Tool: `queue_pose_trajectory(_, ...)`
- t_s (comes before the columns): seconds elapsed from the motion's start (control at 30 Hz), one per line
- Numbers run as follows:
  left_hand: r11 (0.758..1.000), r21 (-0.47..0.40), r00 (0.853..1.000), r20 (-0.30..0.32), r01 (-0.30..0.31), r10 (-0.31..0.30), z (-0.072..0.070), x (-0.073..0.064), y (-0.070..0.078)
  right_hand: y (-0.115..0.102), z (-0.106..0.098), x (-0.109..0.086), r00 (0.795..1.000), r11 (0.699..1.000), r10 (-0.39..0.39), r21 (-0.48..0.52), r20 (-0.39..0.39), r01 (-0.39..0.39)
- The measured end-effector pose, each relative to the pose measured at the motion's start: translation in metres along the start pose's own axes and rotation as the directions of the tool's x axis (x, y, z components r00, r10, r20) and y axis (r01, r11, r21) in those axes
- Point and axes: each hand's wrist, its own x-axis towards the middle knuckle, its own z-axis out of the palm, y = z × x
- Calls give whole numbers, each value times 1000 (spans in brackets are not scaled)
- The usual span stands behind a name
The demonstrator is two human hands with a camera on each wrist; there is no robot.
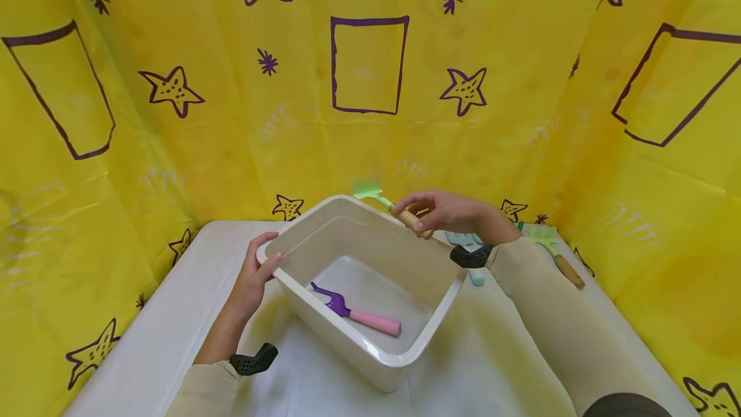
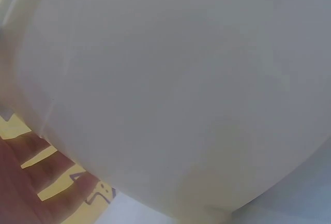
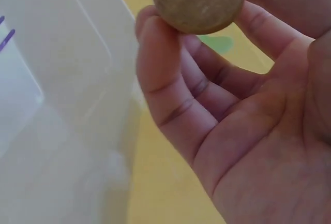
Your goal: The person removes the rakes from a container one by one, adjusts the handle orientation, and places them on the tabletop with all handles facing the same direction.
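Observation:
A white plastic bin stands at an angle in the head view. My left hand grips its left corner, thumb over the rim and fingers outside. In the left wrist view, the bin's outer wall hides much, with the fingers at its edge. Over the bin's far right rim, my right hand pinches the wooden handle of a small green-headed garden rake. The handle's round end shows in the right wrist view. Inside the bin lies a purple hand fork with a pink handle.
Right of the bin, another green-headed tool with a wooden handle lies on the white table. Teal pieces sit partly hidden behind the bin and right arm. Yellow patterned sheeting surrounds the table at the back and sides.

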Motion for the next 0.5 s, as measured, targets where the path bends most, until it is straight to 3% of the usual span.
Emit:
queue_pose_trajectory(0.33, 1000, 0, 1000, 6, 3, -3, -1, 0, 0, 18, -15, -45, 988, 995, -62, 72, -142, 73)
queue_pose_trajectory(0.5, 1000, -10, 1000, 10, 1, -1, -2, -1, 1, 31, -20, -65, 970, 997, -49, 42, -239, 60)
